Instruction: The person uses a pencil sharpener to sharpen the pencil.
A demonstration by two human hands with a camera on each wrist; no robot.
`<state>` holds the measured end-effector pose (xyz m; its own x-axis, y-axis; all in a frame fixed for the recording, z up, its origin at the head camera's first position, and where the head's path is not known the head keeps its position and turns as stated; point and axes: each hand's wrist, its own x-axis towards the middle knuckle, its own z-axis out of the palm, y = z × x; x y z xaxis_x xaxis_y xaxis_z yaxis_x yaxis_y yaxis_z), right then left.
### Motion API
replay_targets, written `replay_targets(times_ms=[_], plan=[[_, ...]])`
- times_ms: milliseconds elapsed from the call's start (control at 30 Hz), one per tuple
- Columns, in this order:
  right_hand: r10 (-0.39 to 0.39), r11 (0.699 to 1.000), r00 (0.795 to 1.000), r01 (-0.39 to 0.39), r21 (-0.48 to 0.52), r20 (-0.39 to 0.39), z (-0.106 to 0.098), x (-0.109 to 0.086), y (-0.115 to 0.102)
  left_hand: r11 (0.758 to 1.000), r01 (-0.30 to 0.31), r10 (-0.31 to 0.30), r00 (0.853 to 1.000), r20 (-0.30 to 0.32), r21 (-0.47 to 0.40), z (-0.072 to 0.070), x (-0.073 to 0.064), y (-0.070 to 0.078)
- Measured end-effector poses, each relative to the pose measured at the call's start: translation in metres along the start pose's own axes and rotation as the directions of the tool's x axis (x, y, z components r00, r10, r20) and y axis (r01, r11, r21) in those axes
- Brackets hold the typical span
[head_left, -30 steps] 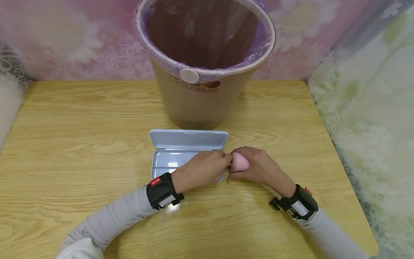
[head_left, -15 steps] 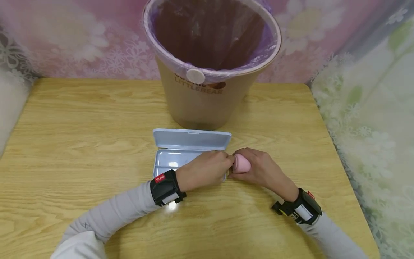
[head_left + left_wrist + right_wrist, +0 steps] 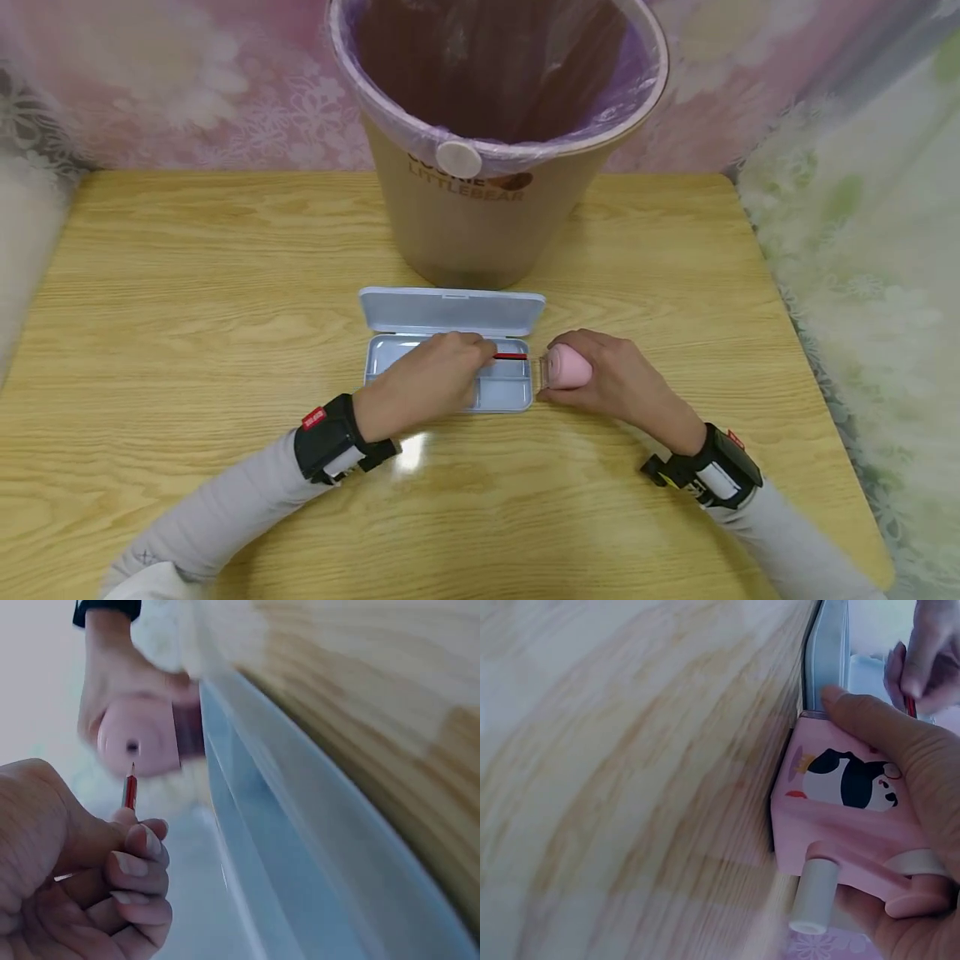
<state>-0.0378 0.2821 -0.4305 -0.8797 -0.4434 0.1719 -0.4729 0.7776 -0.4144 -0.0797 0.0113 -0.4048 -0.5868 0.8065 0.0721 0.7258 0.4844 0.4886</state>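
My left hand (image 3: 438, 375) pinches a red pencil (image 3: 512, 357) between thumb and fingers, over an opened light-blue pencil case (image 3: 504, 397). The pencil's bare sharpened point shows in the left wrist view, in front of the dark hole of a pink pencil sharpener (image 3: 150, 739). My right hand (image 3: 611, 371) grips that sharpener on the table just right of the case. A panda picture and a crank handle (image 3: 815, 895) with a white knob show on it in the right wrist view. The left hand hides part of the case's divided tray.
A large beige bin (image 3: 465, 225) lined with a purple bag stands right behind the case. The case's lid (image 3: 453, 311) is raised toward it. Wood-grain tabletop (image 3: 202, 283) extends on both sides, up to flowered walls (image 3: 187, 75).
My left hand has drawn back leftward from the sharpener, bringing the pencil's front part into view. The right hand stays on the sharpener. The head view has shifted slightly.
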Motion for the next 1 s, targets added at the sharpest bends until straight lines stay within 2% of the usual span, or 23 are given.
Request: replay_targets(times_ms=[133,200,300,367,400,467,567,633,733,867,933,1000], plan=[[0.014,1.000,1.000,-0.014,-0.017,-0.004,-0.001,-0.003,-0.001,1.000,0.008,-0.006,0.997,-0.075,0.022,-0.012,-0.026,-0.011],[0.017,1.000,1.000,-0.017,-0.018,-0.011,-0.001,-0.006,-0.001,1.000,-0.007,0.006,0.995,-0.101,-0.009,-0.018,-0.034,-0.014],[-0.001,1.000,0.999,0.001,-0.012,-0.032,0.001,-0.005,-0.001,0.991,-0.027,0.006,0.988,-0.152,-0.132,-0.029,-0.041,-0.018],[-0.018,1.000,0.999,0.017,-0.004,-0.049,0.003,0.000,-0.001,0.964,-0.040,-0.008,0.983,-0.181,-0.265,-0.040,-0.044,-0.021],[-0.023,1.000,0.998,0.023,-0.003,-0.054,0.004,0.000,-0.001,0.940,-0.055,-0.011,0.982,-0.191,-0.338,-0.043,-0.043,-0.021],[-0.027,1.000,0.998,0.027,0.003,-0.059,0.004,0.001,0.000,0.880,-0.098,-0.001,0.978,-0.209,-0.465,-0.048,-0.042,-0.020],[-0.034,0.999,0.997,0.034,0.004,-0.064,0.004,0.000,0.001,0.762,-0.167,0.036,0.976,-0.216,-0.626,-0.052,-0.037,-0.017],[-0.038,0.999,0.997,0.039,0.001,-0.067,0.004,0.000,0.002,0.674,-0.206,0.064,0.973,-0.221,-0.709,-0.053,-0.033,-0.015],[-0.050,0.999,0.996,0.050,-0.002,-0.073,0.004,0.001,0.002,0.529,-0.236,0.094,0.971,-0.220,-0.815,-0.053,-0.028,-0.010],[-0.049,0.999,0.995,0.049,-0.002,-0.084,0.004,0.002,0.002,0.350,-0.256,0.115,0.966,-0.230,-0.901,-0.054,-0.024,-0.007],[-0.043,0.999,0.995,0.043,-0.004,-0.086,0.005,0.001,0.002,0.280,-0.264,0.121,0.964,-0.239,-0.923,-0.055,-0.023,-0.007],[-0.037,0.999,0.996,0.037,-0.001,-0.085,0.006,0.001,0.002,0.245,-0.278,0.124,0.959,-0.255,-0.929,-0.055,-0.023,-0.007]])
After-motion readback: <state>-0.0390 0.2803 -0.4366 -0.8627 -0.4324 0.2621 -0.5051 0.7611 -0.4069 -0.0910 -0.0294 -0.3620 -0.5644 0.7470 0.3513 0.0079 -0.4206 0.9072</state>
